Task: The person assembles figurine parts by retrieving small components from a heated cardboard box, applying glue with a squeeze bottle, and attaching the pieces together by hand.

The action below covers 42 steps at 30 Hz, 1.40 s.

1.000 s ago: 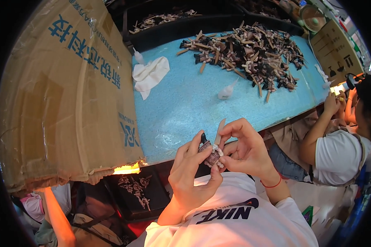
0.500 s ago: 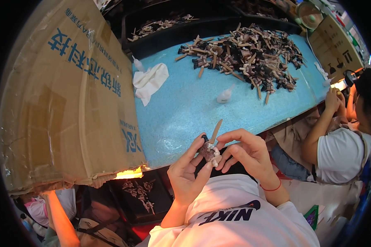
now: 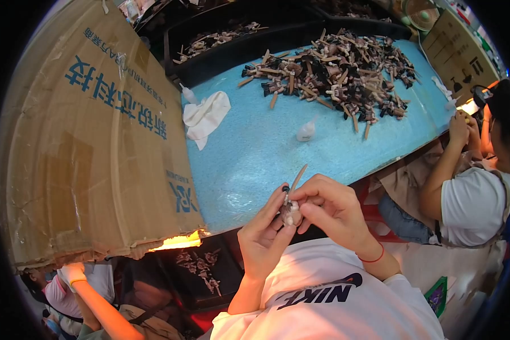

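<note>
Item in hand: a small pale and dark moulded part [image 3: 292, 212], held close to the chest at the near edge of the light blue work table [image 3: 249, 164]; its exact shape is hard to make out, since fingers cover most of it. Left hand [image 3: 263, 235]: fingers curled up around the part from the left and below, grasping it. Right hand [image 3: 330, 211]: closed over the part from the right, thumb and forefinger also pinching a thin tan stick-like tool [image 3: 296, 178] that rises slanting up and to the right above the part; where the tool's lower end meets the part is hidden. A thin red wrist band [image 3: 372, 258] sits on the right wrist. On the table, far right: a large heap of dark and tan small parts [image 3: 334, 73], individual pieces too small to tell apart. Between heap and hands: a small white squeeze bottle [image 3: 306, 131], lying alone. Far left on the table: a crumpled white cloth [image 3: 205, 115]. Beyond the table: a dark tray [image 3: 209, 54] with more small parts, partly cut off. Left: a big brown cardboard sheet [image 3: 90, 147] with blue print, hiding whatever lies behind it. Right edge: a seated person in a white shirt [image 3: 473, 204], partly cut off. Lower left: another person's arm [image 3: 96, 306], mostly hidden under the cardboard.
</note>
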Motion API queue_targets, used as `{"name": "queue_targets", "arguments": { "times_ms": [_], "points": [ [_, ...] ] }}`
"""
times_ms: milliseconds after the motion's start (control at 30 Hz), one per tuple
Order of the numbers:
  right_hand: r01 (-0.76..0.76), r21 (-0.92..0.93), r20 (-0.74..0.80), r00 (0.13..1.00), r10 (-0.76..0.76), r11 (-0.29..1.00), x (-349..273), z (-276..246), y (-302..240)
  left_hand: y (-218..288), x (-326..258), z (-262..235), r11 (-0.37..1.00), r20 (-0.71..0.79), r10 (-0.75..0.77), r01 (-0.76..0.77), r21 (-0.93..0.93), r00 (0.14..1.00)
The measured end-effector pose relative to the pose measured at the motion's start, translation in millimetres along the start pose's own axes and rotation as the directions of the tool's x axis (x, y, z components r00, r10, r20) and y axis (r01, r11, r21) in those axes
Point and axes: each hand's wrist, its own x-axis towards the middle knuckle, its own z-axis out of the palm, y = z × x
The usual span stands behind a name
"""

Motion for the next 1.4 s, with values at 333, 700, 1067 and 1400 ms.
{"name": "queue_targets", "arguments": {
  "times_ms": [333,700,1067,1400],
  "points": [
    [0.250,-0.625,-0.035,0.937,-0.347,0.740,-5,-5,-5,-4,4,-6,0.414,0.244,-0.289,0.351,-0.840,0.926],
    [0.337,-0.698,0.072,0.911,-0.406,0.631,-9,5,-6,0,5,4,0.305,0.299,-0.463,0.467,-0.830,0.834],
    [0.216,-0.366,-0.039,0.968,-0.246,0.905,-22,-3,-6,-6,-2,4,0.738,0.185,-0.203,0.274,-0.617,0.962],
    [-0.027,0.096,0.016,1.000,0.025,0.995,-19,-4,-17,-1,-5,10,0.997,0.016,0.052,-0.053,0.051,0.999]
  ]
}}
